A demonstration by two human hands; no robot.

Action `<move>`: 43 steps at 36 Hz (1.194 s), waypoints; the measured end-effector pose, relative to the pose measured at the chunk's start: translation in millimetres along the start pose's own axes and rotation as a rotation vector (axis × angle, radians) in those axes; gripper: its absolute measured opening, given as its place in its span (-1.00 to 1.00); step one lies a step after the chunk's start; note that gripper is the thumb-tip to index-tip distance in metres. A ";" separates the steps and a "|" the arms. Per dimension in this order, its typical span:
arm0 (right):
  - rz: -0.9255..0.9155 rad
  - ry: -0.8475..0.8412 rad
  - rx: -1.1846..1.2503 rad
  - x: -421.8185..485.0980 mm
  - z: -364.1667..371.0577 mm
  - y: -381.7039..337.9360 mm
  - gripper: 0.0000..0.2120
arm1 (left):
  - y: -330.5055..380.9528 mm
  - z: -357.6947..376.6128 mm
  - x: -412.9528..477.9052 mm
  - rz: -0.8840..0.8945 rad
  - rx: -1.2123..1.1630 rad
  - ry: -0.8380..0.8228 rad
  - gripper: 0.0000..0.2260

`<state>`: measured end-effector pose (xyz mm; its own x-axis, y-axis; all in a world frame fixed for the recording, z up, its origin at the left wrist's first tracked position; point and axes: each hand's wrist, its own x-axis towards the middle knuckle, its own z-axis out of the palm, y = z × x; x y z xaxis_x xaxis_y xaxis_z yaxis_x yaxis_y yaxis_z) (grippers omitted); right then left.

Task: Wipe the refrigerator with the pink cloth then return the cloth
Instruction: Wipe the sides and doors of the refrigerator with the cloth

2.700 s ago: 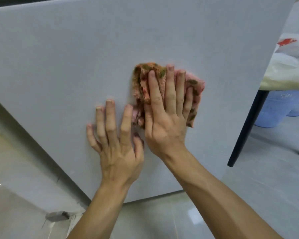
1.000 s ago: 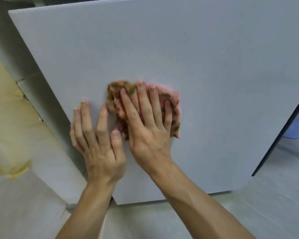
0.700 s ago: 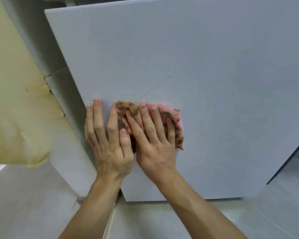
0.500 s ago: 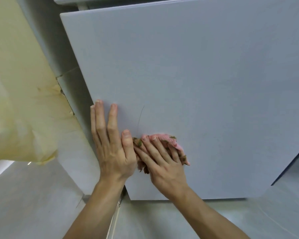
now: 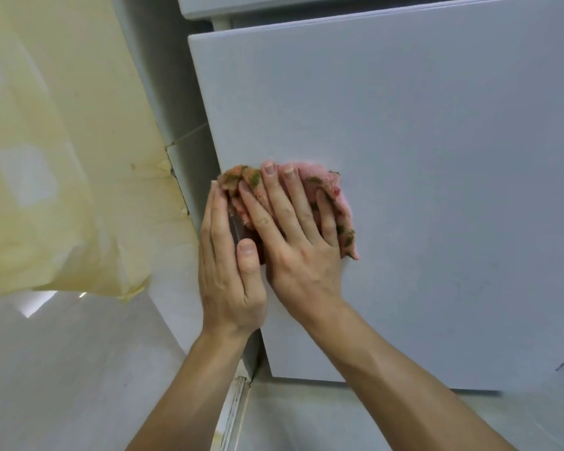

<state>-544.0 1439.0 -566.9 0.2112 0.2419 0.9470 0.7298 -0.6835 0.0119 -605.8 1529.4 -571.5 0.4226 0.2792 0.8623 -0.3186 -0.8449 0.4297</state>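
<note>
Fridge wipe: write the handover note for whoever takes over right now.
Right hand: open, fingers flat, pressing the cloth on the fridge door, near its left edge.
Left hand: open, fingers straight, at the door's left edge beside the cloth.
Done: cloth is on the door, mid-wipe; how much is covered cannot be told.
To do: finish the wipe, then return the cloth; its place is not in view.

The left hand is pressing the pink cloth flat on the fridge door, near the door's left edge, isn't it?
No, the right hand presses the cloth flat on the door near its left edge; the left hand lies beside it at that edge. The head view shows it.
</note>
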 end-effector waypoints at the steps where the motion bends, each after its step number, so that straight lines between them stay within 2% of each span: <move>1: -0.040 -0.009 0.013 -8.5 0.9 2.1 -0.46 | -0.6 -0.6 -3.5 -0.031 -0.011 -0.012 -0.49; 5: -0.112 -0.113 0.091 -49.6 1.5 7.4 -0.47 | 1.4 -1.4 -24.5 -0.159 -0.052 -0.060 -0.46; 8: -0.084 -0.213 0.189 -60.0 -6.4 8.0 -0.45 | 7.9 -2.4 -38.5 -0.217 -0.079 -0.069 -0.46; 11: -0.035 -0.284 0.393 -53.4 -28.4 9.3 -0.51 | 17.5 -5.2 -41.6 -0.241 -0.128 0.000 -0.50; 15: 0.101 -0.405 0.747 -37.9 -68.8 18.5 -0.54 | 39.2 -5.1 -37.3 -0.262 -0.261 0.107 -0.60; 19: 0.342 -0.427 0.986 -21.0 -100.1 29.4 -0.50 | 64.8 -3.3 -28.6 -0.411 -0.530 0.027 -0.64; 22: 0.402 -0.459 1.001 -12.3 -112.7 35.2 -0.49 | 89.6 0.6 -16.7 -0.508 -0.790 -0.177 -0.57; 25: 0.420 -0.474 0.990 -9.1 -120.3 39.9 -0.37 | 107.4 3.7 -7.0 -0.587 -0.933 -0.310 -0.52; 28: 0.459 -0.403 1.006 -4.6 -128.5 47.3 -0.29 | 115.2 5.6 0.8 -0.620 -0.945 -0.360 -0.47; 29: 0.464 -0.381 1.009 -4.1 -130.5 50.7 -0.29 | 116.5 7.1 2.4 -0.620 -0.960 -0.369 -0.52; 31: 0.481 -0.355 1.027 -4.2 -133.8 59.0 -0.26 | 120.8 9.8 6.4 -0.672 -1.052 -0.385 -0.56; 34: 0.502 -0.298 1.098 -5.4 -137.8 69.7 -0.26 | 124.1 13.4 12.9 -0.777 -1.219 -0.405 -0.52; 36: 0.504 -0.216 1.111 -6.7 -140.0 75.0 -0.31 | 122.7 16.0 15.4 -0.796 -1.232 -0.432 -0.53; 39: 0.492 -0.130 1.001 -9.7 -142.7 83.4 -0.45 | 120.5 20.2 17.5 -0.804 -1.208 -0.485 -0.54; 43: 0.405 -0.020 0.647 -15.2 -141.9 93.3 -0.68 | 119.2 23.1 19.2 -0.826 -1.240 -0.525 -0.53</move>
<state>-571.5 1273.8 -534.6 0.5508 0.0749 0.8313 0.8270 -0.1836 -0.5314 -616.1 1423.5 -509.9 0.9749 0.0497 0.2171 -0.2180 0.4112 0.8851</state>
